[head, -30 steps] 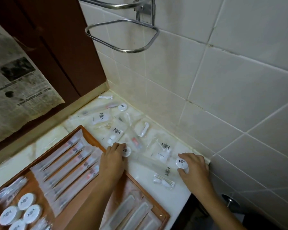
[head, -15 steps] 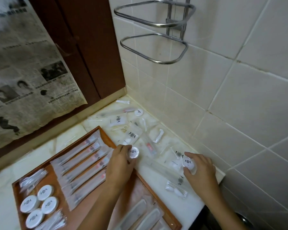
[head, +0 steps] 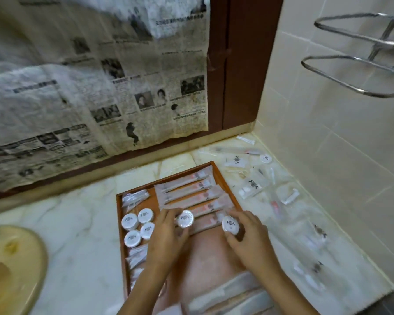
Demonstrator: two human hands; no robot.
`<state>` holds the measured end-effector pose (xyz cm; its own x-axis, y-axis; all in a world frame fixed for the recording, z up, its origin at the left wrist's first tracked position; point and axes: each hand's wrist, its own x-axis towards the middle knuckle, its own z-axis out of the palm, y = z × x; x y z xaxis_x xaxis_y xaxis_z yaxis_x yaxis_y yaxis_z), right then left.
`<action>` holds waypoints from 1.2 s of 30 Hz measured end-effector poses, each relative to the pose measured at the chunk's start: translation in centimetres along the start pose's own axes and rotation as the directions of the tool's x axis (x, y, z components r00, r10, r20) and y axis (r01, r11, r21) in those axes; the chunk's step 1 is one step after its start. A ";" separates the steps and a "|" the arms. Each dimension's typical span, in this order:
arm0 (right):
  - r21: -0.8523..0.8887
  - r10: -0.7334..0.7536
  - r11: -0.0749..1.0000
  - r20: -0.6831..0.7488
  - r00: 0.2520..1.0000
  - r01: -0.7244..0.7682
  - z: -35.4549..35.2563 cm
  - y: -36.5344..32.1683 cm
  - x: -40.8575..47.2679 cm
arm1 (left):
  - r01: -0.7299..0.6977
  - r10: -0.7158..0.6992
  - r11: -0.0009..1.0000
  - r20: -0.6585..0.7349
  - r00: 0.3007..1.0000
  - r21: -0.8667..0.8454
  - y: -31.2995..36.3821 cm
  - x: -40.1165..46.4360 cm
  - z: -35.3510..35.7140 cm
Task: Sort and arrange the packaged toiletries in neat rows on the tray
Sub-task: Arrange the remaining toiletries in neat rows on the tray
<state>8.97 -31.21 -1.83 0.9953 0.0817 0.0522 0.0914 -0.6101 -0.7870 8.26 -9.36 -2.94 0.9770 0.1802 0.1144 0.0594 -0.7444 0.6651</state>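
Observation:
A brown wooden tray [head: 221, 176] lies on the marble counter. Its far part holds a row of several long sachets [head: 191, 194], and several round white packs [head: 137, 226] sit at its left edge. My left hand [head: 166, 237] hovers over the tray's middle and pinches a round white pack [head: 185, 218]. To the right of it, my right hand [head: 248, 237] grips a second round white pack [head: 230, 224] over the tray. Small clear packets [head: 137, 255] lie below the round packs.
Loose packaged toiletries [head: 253, 186] are scattered on the counter [head: 82, 223] right of the tray, up to the tiled wall, with one round pack [head: 265, 158] in the corner. A basin rim [head: 21, 264] shows at the lower left. A chrome rack [head: 355, 76] juts from the wall.
Both hands have lifted their round packs off the counter pile and carried them left over the tray. The camera has swung left, so the tray now sits in the middle.

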 end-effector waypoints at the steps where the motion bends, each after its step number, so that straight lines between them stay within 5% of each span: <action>1: 0.004 -0.021 1.000 0.026 0.999 0.021 0.9 -0.7 -0.1 | 0.026 -0.026 1.000 -0.014 1.000 0.003 -1.0 -0.5 -0.8; 14: -0.009 -0.049 0.999 0.223 0.974 0.053 7.2 -6.3 -2.1 | 0.278 -0.270 0.959 -0.122 0.955 0.051 -9.9 -3.4 -6.5; 30: -0.051 -0.011 0.998 0.224 0.975 0.023 7.8 -7.3 -2.8 | 0.216 -0.172 0.946 -0.192 0.966 0.240 -11.0 -4.1 -6.0; 36: -0.056 -0.043 0.997 0.217 0.975 0.056 8.1 -8.0 -2.3 | 0.272 -0.245 0.953 -0.187 0.951 0.135 -11.2 -4.3 -5.8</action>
<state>5.68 -20.14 -0.69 0.9595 0.2773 -0.0490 0.1491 -0.6480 -0.7469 2.18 1.96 -6.61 0.8767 0.4737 0.0837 0.3496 -0.7470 0.5654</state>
